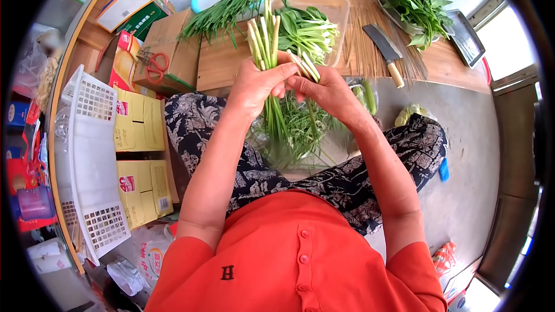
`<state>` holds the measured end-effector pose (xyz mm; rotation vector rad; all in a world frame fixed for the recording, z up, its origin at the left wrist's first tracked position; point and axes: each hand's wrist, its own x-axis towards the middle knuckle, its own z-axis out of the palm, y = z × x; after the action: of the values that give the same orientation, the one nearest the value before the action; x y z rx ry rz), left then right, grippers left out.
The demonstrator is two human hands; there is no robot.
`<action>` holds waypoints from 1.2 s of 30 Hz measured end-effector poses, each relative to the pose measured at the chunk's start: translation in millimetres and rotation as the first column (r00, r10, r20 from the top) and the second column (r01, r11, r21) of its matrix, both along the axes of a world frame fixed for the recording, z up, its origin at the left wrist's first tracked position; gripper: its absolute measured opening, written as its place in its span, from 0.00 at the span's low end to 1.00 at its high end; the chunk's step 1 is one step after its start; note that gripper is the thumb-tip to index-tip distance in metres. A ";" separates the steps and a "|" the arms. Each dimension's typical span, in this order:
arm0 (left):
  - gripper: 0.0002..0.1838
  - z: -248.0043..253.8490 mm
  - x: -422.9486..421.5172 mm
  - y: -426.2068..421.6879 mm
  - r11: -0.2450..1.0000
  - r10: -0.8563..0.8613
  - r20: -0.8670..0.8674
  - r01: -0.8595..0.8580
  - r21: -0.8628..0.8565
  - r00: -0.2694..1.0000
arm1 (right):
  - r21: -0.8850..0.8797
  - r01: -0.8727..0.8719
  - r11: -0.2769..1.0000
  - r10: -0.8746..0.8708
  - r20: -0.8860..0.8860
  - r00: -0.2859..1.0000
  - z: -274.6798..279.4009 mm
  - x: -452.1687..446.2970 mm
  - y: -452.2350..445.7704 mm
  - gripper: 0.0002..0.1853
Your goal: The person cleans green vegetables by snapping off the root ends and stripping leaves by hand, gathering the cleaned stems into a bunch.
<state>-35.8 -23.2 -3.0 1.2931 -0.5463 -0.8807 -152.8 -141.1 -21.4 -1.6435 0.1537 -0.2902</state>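
Note:
My left hand (254, 85) is closed around a bunch of long green stalks (265, 39), their pale cut ends pointing up and their thin green parts hanging below. Close beside it, my right hand (328, 91) grips a smaller bundle of pale stalks (305, 67). The thumbs of both hands nearly meet, and some fingers are hidden behind the stalks. Under the hands, between my legs, lies a loose heap of thin greens (298, 133). I cannot make out exactly which vegetable the stalks are.
On the wooden board ahead are thin chive-like greens (225, 15), a clear tray (344, 8) of leafy greens, a cleaver (381, 43), thin sticks (358, 40) and a heap of leaves (411, 3). Scissors (156, 68), yellow boxes (139, 121) and a white basket (92, 156) stand left.

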 end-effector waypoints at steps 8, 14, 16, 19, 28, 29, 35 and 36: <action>0.08 -16.4 -2.0 -11.9 0.994 0.035 0.082 -0.043 0.102 0.996 | -0.108 0.332 0.937 -0.314 0.159 0.936 14.2 6.1 -0.9 0.08; 0.17 -35.3 -9.8 -27.0 0.967 0.141 0.541 -0.233 0.105 0.829 | -0.314 0.397 0.862 -0.361 0.169 0.917 6.6 20.4 0.6 0.07; 0.18 -28.2 -10.5 -25.3 0.966 0.114 0.525 -0.218 0.141 0.844 | -0.301 0.352 0.886 -0.314 0.171 0.934 4.0 18.2 -2.3 0.08; 0.16 -27.3 -6.9 -19.6 0.996 0.028 0.222 -0.046 0.076 0.975 | 0.083 0.164 0.983 -0.169 0.067 0.983 1.9 16.4 -8.6 0.09; 0.13 -23.7 15.7 3.3 0.997 -0.073 -0.008 0.073 0.029 0.997 | 0.304 0.242 0.921 -0.249 -0.015 0.968 16.5 -0.6 -47.0 0.09; 0.13 -24.7 18.5 6.1 0.998 -0.041 0.004 0.041 0.042 0.999 | 0.303 0.249 0.920 -0.257 -0.016 0.966 16.0 -2.2 -51.8 0.09; 0.16 -7.6 -0.7 -2.5 0.991 -0.120 0.029 0.118 0.068 0.992 | 0.298 0.217 0.930 -0.236 0.029 0.971 14.3 -1.0 -56.7 0.08; 0.15 -6.6 -3.9 -4.3 0.989 -0.131 0.019 0.130 0.065 0.991 | 0.297 0.219 0.929 -0.238 0.029 0.971 15.2 -0.5 -54.9 0.08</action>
<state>-39.8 -27.5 -9.6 1.3378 -0.6311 -0.9993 -153.3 -196.0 -6.2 -1.3206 0.3260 -0.4753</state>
